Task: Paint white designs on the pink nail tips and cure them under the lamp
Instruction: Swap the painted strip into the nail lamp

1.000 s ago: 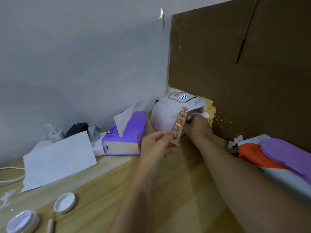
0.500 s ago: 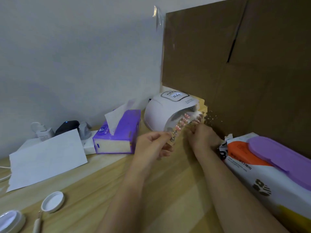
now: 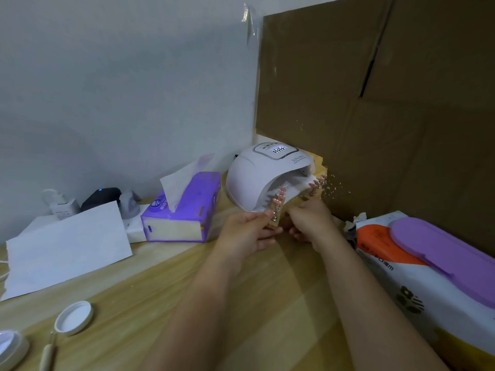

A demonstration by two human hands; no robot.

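A white curing lamp point(image 3: 254, 180) stands at the back of the wooden table point(image 3: 150, 311), its display lit. My left hand point(image 3: 246, 231) pinches a wooden strip of pink nail tips point(image 3: 277, 204) by its near end, the far end pointing into the lamp's mouth. My right hand point(image 3: 310, 220) holds a second strip of pink nail tips point(image 3: 316, 184) at the right side of the lamp's opening. The near end of that strip is hidden by my fingers.
A purple tissue box point(image 3: 184, 212) sits left of the lamp, with a white paper sheet point(image 3: 67, 247) and chargers farther left. A wipes pack with a purple lid point(image 3: 428, 258) lies at the right. A white cap point(image 3: 73, 317), a jar point(image 3: 10, 349) and a tool handle point(image 3: 47, 354) lie near left. Brown cardboard point(image 3: 375, 103) stands behind.
My left hand tilted its strip down from upright toward the lamp's mouth. My right hand drew back from the lamp, now holding a second strip.
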